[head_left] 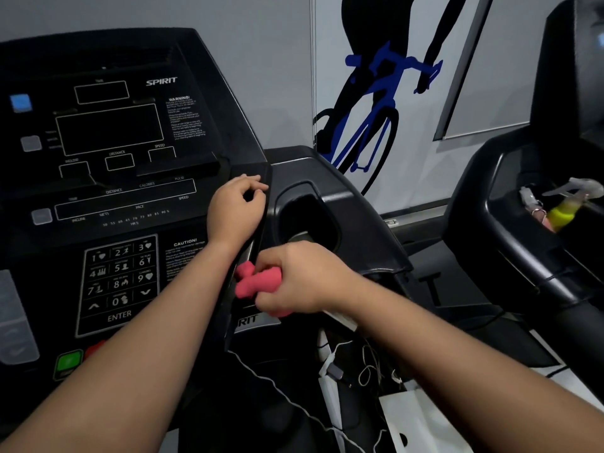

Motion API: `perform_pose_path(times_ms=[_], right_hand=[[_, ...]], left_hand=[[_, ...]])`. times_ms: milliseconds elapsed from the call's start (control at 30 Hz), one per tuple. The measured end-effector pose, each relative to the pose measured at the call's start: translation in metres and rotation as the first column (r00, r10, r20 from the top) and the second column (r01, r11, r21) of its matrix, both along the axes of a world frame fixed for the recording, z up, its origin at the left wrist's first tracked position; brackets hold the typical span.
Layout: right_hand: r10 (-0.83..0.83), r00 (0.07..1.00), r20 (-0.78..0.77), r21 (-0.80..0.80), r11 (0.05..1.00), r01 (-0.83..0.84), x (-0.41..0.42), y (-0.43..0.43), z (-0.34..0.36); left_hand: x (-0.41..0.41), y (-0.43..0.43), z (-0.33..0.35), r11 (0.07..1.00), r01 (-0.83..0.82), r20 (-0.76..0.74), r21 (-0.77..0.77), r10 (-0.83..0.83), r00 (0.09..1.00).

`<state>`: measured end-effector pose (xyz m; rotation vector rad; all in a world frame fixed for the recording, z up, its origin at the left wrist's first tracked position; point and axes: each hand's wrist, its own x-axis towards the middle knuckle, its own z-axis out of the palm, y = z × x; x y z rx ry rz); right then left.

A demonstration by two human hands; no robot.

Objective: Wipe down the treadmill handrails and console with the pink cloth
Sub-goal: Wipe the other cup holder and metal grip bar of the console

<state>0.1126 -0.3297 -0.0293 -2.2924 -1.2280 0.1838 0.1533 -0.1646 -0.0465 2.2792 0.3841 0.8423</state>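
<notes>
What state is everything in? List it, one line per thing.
pink cloth: bunched, pressed against the console at its right edge.
right hand: grips the cloth.
left hand: rests on the console, holds nothing.
console display: dark.
spray bottle: tilted in the neighbouring machine's tray.

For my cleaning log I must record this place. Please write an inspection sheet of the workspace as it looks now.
Surface: black treadmill console, displays dark.
Job's things: pink cloth, bunched, against the console's right edge.
Clutter: spray bottle in the neighbouring machine's tray; white bag below.
Hands: right hand grips the cloth; left hand rests on the console, holding nothing.
Cables: thin white cords tangled low down.
Surroundings: cyclist mural on the wall.
</notes>
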Motion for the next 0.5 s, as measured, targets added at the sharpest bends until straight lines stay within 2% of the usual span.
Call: perform_pose_path(times_ms=[33, 100, 167, 300, 333, 400, 433, 500], right_hand=[[0.034, 0.977, -0.212, 0.019, 0.999, -0.031, 0.007, 0.001, 0.002], [0.111, 0.804, -0.585, 0.105, 0.993, -0.061, 0.019, 0.002, 0.001], [0.148, 0.666, -0.731, 0.141, 0.988, -0.065, 0.027, 0.001, -0.003], [0.139, 0.474, -0.87, 0.166, 0.986, 0.015, 0.033, 0.001, -0.013], [0.148, 0.452, -0.88, 0.182, 0.983, 0.033, 0.034, -0.002, -0.019], [0.134, 0.559, -0.818, 0.193, 0.98, 0.047, 0.035, -0.015, -0.033], [0.072, 0.623, -0.779, 0.158, 0.984, 0.083, 0.035, -0.024, -0.043], [-0.065, 0.663, -0.746, 0.077, 0.98, 0.183, 0.031, -0.042, -0.056]], left_hand=[[0.0, 0.0, 0.0, 1.0, -0.004, -0.003, -0.001, 0.004, 1.0], [0.0, -0.002, 0.001, 1.0, -0.008, -0.011, -0.001, 0.008, 1.0], [0.0, -0.003, 0.001, 1.0, -0.004, -0.016, -0.006, 0.004, 1.0], [0.0, -0.002, 0.002, 1.0, -0.003, -0.023, -0.008, 0.003, 1.0], [0.0, -0.002, 0.002, 1.0, -0.005, -0.026, -0.011, 0.005, 1.0], [0.0, -0.001, 0.001, 1.0, -0.005, -0.028, -0.027, 0.004, 1.0], [0.0, -0.001, 0.001, 0.999, -0.003, -0.025, -0.035, 0.002, 1.0], [-0.001, -0.001, 0.0, 0.999, -0.001, -0.024, -0.041, 0.0, 1.0]])
